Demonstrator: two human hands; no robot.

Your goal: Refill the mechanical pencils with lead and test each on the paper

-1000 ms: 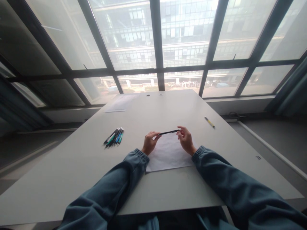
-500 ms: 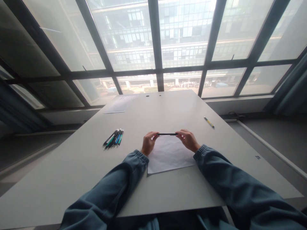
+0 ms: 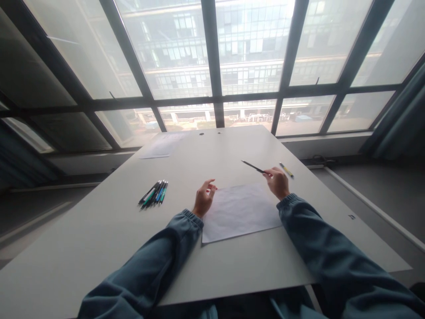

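The right hand (image 3: 278, 182) pinches a black pen (image 3: 253, 166) in its fingers, above the counter (image 3: 99, 239). The left hand (image 3: 203, 200), fingers loosely spread and empty, rests beside the white paper sheet (image 3: 241, 212).

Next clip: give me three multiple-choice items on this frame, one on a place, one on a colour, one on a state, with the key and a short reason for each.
1. Where does the bundle of pens lie?
A. On the table, left of the sheet of paper
B. On the sheet
C. On the floor

2. What colour are the sleeves?
A. Red
B. Blue-grey
C. White

3. What is the state of the left hand?
A. Gripping the black pen
B. Flat on the bundle
C. Empty, fingers loosely curled

Key: 1 A, the bundle rests on bare tabletop, apart from the sheet. 2 B, both forearms show blue-grey cloth. 3 C, only the right hand holds the black pen.
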